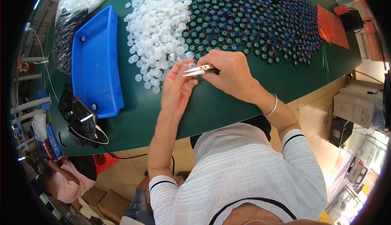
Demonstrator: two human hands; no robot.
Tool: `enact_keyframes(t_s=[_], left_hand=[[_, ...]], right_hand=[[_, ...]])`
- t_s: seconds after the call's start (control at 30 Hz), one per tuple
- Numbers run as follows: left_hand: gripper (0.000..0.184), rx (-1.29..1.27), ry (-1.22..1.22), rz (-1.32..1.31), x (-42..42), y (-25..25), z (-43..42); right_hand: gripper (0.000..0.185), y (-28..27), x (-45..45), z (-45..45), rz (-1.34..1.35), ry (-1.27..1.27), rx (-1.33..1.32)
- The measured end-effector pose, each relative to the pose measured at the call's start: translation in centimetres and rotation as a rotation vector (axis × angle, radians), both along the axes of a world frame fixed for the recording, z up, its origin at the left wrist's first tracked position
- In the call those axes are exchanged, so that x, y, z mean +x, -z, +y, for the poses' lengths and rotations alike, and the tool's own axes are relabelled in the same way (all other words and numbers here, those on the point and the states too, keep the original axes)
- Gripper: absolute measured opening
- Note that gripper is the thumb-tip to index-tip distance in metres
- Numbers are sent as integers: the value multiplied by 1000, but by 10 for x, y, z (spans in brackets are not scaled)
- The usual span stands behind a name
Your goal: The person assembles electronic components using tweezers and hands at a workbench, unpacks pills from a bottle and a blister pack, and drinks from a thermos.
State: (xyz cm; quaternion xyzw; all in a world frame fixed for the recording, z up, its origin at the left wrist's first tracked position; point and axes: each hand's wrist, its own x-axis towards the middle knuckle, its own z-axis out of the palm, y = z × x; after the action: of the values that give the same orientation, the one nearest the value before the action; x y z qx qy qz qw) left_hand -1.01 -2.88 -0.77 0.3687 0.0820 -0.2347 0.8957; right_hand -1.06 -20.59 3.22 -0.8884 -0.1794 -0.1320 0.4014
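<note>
Metal tweezers [200,70] with dark handles are held in my right hand [233,75], their tips pointing left toward my other hand. My left hand [176,87] is pinched around a small translucent piece [191,66] right beside the tweezers; its details are hard to make out. Just beyond my left hand lies a pile of white translucent round caps [157,29]. Behind my right hand spreads a large heap of small round dark-green parts [252,17] with red and blue wires.
A blue tray [95,68] with a couple of small pieces stands left on the green table [228,107]. Near it are plastic bags [71,33] and a phone-like device [83,113] with cables. An orange-red sheet [336,29] lies right. A person in pink [73,182] is at lower left.
</note>
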Motion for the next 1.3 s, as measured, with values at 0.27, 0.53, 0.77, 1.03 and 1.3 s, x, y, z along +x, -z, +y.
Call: enact_keyframes(t_s=[0.27,0.53,0.77,1.03,1.3], left_hand=[[24,-55,17,-10,-1,0,-1],[25,-60,19,15,-1,0,-1],[26,-46,15,27,0,4,-1],[21,6,-43,13,-1,0,-4],[20,-28,-23,18,0,5,-3]], right_hand=[[16,3,2,-1,8,-3,60],[15,3,2,0,43,9,69],[15,5,1,2,1,-4,32],[14,6,5,-3,137,-55,51],[13,1,5,-6,430,-47,334]])
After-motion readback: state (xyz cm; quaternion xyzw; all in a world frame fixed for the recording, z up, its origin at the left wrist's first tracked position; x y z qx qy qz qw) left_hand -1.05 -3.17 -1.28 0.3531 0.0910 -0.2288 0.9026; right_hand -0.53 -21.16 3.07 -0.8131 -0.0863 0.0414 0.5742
